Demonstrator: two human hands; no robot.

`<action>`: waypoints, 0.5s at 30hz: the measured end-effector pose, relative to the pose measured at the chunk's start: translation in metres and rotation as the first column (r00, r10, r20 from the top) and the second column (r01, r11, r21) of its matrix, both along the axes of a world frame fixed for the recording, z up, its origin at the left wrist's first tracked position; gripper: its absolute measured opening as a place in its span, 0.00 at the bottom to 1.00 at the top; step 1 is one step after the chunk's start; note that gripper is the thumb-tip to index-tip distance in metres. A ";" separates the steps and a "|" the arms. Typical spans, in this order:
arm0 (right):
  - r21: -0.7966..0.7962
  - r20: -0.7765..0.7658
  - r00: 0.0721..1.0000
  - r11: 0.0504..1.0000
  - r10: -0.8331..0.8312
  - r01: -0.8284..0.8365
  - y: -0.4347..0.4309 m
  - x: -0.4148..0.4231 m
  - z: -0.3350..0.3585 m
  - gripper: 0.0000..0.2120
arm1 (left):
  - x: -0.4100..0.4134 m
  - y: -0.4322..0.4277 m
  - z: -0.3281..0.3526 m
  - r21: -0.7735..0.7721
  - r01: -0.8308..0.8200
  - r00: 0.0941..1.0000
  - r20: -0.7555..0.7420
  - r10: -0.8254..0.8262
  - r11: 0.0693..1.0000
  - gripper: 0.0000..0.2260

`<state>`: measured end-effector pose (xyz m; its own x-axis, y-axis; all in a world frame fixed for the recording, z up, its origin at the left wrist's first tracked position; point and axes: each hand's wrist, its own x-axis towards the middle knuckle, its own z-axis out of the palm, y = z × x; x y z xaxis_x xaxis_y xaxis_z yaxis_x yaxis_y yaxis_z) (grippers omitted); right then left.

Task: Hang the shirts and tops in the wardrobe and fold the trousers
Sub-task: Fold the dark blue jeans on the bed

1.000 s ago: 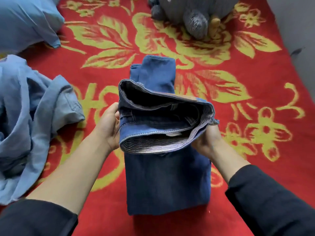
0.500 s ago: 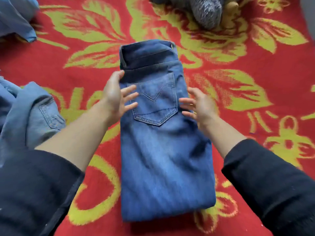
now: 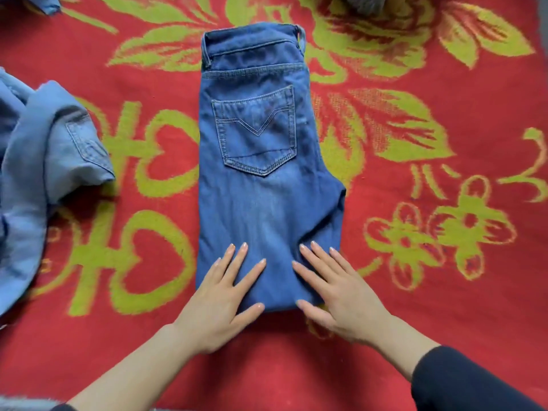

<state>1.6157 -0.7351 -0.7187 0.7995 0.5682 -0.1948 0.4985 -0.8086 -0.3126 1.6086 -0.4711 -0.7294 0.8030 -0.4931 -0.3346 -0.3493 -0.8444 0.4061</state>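
Pressing with straight, released fingers, the left hand (image 3: 219,301) and right hand (image 3: 341,298) flatten the folded jeans (image 3: 261,197) at six o'clock.

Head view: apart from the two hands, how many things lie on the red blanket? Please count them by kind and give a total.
Dark blue jeans, folded: 1
Light blue denim garment, crumpled: 1
Blue cloth corner, kind unclear: 1
Grey thing, cut off by the top edge: 1
Total: 4
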 end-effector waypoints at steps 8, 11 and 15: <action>-0.167 0.105 0.984 0.978 0.143 -0.124 -0.008 0.016 -0.004 0.34 | 0.007 -0.004 0.009 0.354 0.075 0.992 0.072 -0.107 0.932 0.48; -0.073 -0.062 0.990 0.989 0.123 -0.127 -0.007 0.031 0.015 0.24 | 0.019 -0.015 0.030 0.354 0.018 0.999 0.019 -0.026 0.935 0.38; -0.052 -0.411 0.907 0.995 -0.098 0.083 0.005 0.057 0.064 0.07 | 0.053 -0.017 0.070 0.311 0.016 0.981 -0.189 0.045 0.950 0.19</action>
<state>1.6732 -0.7305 -0.6543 0.6917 0.4848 -0.5353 0.2552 -0.8575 -0.4468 1.6614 -0.4883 -0.6592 0.7152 -0.3294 -0.6164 -0.2777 -0.9433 0.1818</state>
